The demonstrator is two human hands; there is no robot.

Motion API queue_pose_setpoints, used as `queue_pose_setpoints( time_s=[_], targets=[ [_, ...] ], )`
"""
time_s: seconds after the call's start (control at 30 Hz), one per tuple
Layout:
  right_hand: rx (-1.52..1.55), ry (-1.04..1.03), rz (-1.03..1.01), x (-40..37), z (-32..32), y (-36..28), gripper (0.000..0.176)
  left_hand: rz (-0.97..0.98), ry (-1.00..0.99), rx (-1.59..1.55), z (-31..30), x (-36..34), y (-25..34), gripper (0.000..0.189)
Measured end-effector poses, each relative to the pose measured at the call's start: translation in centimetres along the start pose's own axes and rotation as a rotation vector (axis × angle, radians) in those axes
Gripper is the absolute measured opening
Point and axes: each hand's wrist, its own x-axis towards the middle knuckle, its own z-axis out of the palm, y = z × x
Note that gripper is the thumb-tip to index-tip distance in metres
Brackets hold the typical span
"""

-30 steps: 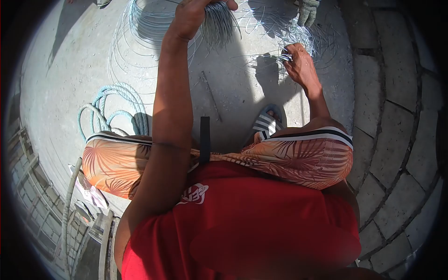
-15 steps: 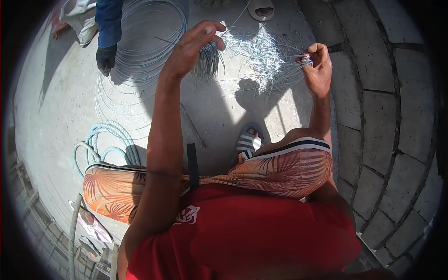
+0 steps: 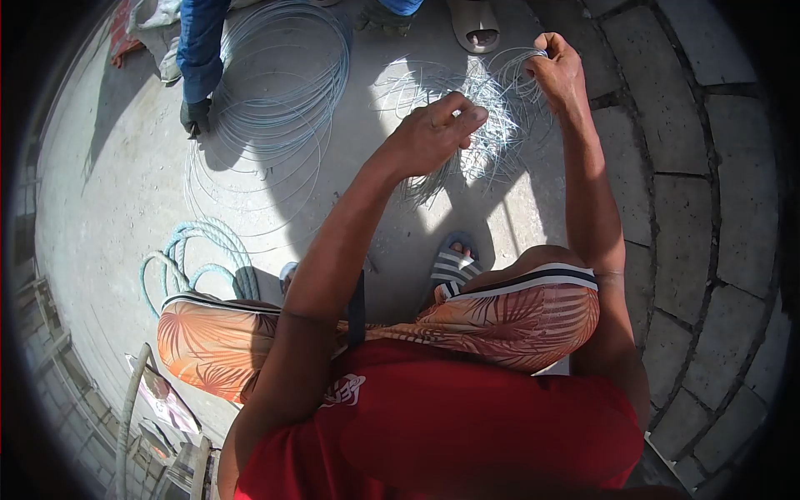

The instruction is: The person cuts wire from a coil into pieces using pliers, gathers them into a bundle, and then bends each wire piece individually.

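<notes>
Curled fingers of my left hand [image 3: 437, 132] close round a bundle of short wires [image 3: 427, 185], whose ends fan out below the palm; the grip itself is partly hidden. Higher and to the right, my right hand [image 3: 554, 71] pinches thin, looped wires [image 3: 527, 62] between thumb and fingers. Between and below the two hands, a loose heap of cut wires [image 3: 492, 125] lies on the sunlit concrete floor.
A large wire coil [image 3: 279, 92] lies at the upper left, beside another person's gloved hand [image 3: 195, 118]. That person's shoe [image 3: 477, 25] stands beyond the heap. Blue rope [image 3: 204, 250] lies near my left knee; paving blocks [image 3: 683, 208] line the right side.
My left hand has moved right and down with its bundle, over the wire heap. My right hand has risen, still pinching the wires. The view has shifted slightly.
</notes>
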Motion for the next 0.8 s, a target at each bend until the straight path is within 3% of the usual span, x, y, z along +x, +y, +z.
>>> queue_pose_setpoints(
  time_s=[0.2, 0.3, 0.33, 0.53, 0.63, 0.67, 0.7, 0.77, 0.8],
  targets=[
    [-0.43, 0.12, -0.21, -3.5, 1.9, -5.3, 0.021, -0.127, 0.123, 0.038, 0.4, 0.2, 0.3, 0.06],
    [-0.508, 0.096, -0.467, -5.8, 3.6, -5.2, 0.026, 0.027, 0.265, -0.015, 0.3, -0.1, 0.3, 0.066],
    [-0.459, 0.049, -0.461, -7.0, 4.1, -5.5, 0.031, 0.151, 0.27, -0.048, -0.1, 0.2, -0.1, 0.084],
    [-0.284, -0.2, -0.38, -10.0, 4.6, -6.3, 0.039, 0.384, 0.295, -0.06, -1.5, -0.1, -0.7, 0.067],
    [-0.045, -0.284, -0.58, -9.6, 2.9, -5.6, 0.042, 0.398, 0.188, -0.265, -3.3, 0.6, -1.9, 0.059],
    [-0.033, -0.344, -0.48, -9.1, 2.1, -4.4, 0.051, 0.424, 0.132, -0.338, -4.4, 1.0, -2.3, 0.059],
    [0.116, -0.33, -0.518, -8.5, 2.0, -3.7, 0.039, 0.433, 0.077, -0.421, -5.0, 0.7, -2.9, 0.059],
    [-0.063, -0.183, -0.163, -9.5, 2.6, -1.0, 0.03, 0.347, 0.034, -0.547, -6.4, 0.4, -3.3, 0.049],
    [-0.203, -0.25, -0.234, -9.2, 3.4, 1.1, 0.03, 0.32, 0.016, -0.601, -7.2, 0.5, -3.4, 0.045]
  ],
)
